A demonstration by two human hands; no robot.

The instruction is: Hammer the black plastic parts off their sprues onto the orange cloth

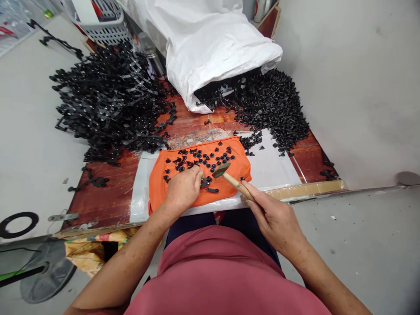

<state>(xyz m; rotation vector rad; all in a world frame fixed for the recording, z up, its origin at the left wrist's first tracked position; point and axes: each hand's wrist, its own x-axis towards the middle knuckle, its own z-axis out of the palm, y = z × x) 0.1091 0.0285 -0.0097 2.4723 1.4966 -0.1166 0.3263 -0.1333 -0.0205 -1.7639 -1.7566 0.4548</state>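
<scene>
In my right hand [274, 214] is a small hammer [241, 187], its wooden handle gripped and its dark greenish head over the orange cloth [229, 192]. My left hand [184, 187] is closed above the cloth's left half, pinching a black plastic sprue piece [210, 189] that sticks out to the right of the fingers, close to the hammer head. The part of it inside the fingers is hidden. Several small black plastic pegs [198, 154] lie scattered on the cloth, mostly beyond my left hand and the hammer.
A tangled heap of black sprues [108, 100] rises at the left. A white sack [210, 48] lies open at the back, beside a large pile of loose black pegs [275, 109]. Behind stand a grey plastic basket [105, 30] and a metal flask [152, 54]. The reddish wooden tabletop [105, 192] ends near my body.
</scene>
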